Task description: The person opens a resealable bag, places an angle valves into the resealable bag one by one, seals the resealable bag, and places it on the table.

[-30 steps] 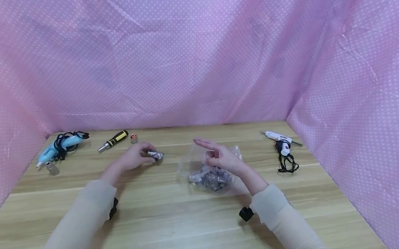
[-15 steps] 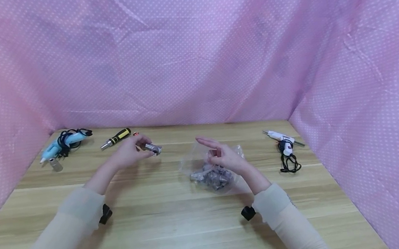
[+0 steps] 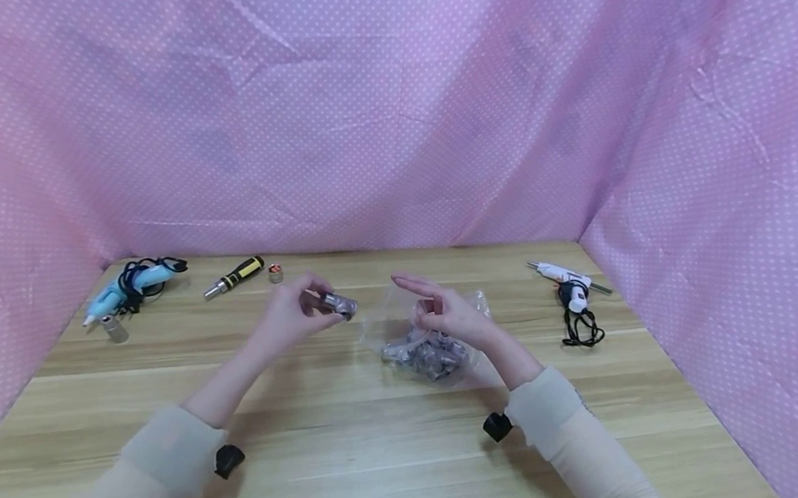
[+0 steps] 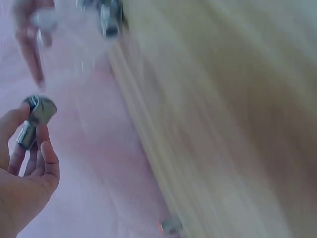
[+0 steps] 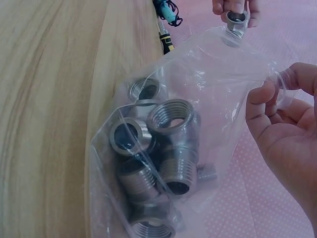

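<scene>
Now left hand carries its pinched fitting nearer the bag right hand holds.

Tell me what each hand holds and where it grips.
The left hand pinches a metal fitting by its body. The right hand holds the plastic bag of fittings by its top edge.

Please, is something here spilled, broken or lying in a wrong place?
Nothing looks spilled or broken. Two small metal fittings stand loose on the table, apart from the bag holding the others.
</scene>
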Motion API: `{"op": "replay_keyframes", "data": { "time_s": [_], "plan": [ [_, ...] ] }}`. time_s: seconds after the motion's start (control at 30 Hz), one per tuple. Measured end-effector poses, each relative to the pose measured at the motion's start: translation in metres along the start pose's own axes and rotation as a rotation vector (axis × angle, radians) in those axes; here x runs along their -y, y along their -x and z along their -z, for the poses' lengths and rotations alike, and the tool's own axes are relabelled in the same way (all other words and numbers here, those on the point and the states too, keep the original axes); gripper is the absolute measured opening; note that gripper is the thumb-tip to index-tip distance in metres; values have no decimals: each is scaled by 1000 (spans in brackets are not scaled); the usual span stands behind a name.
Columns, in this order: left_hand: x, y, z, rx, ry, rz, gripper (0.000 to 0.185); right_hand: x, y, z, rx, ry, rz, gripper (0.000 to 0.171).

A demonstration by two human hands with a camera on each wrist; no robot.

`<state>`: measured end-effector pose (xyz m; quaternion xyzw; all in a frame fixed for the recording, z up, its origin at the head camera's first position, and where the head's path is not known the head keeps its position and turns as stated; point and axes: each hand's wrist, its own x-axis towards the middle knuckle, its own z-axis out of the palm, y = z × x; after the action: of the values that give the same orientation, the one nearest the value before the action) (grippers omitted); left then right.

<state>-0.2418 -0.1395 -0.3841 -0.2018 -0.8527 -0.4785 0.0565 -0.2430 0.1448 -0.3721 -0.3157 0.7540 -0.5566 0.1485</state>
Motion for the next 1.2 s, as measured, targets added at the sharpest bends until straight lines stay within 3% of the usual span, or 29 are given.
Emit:
{"op": "replay_keyframes", "data": {
  "time_s": [0.37, 0.6, 0.77, 1.03, 1.2],
  "plan": [
    [-8, 6, -62, -38, 173, -14, 39, 2, 0, 0, 2, -2, -5, 66],
    [-8, 5, -83, 39, 291, 24, 38, 3, 1, 1, -2, 2, 9, 66],
    [-8, 6, -84, 81, 347, 17, 37, 4, 1, 0, 0, 30, 30, 65],
    [-6, -10, -61, -78, 139, 7, 37, -4, -1, 0, -13, -6, 5, 67],
    [3, -24, -59, -63, 114, 19, 42, 4, 1, -3, -9, 4, 11, 67]
  ]
}}
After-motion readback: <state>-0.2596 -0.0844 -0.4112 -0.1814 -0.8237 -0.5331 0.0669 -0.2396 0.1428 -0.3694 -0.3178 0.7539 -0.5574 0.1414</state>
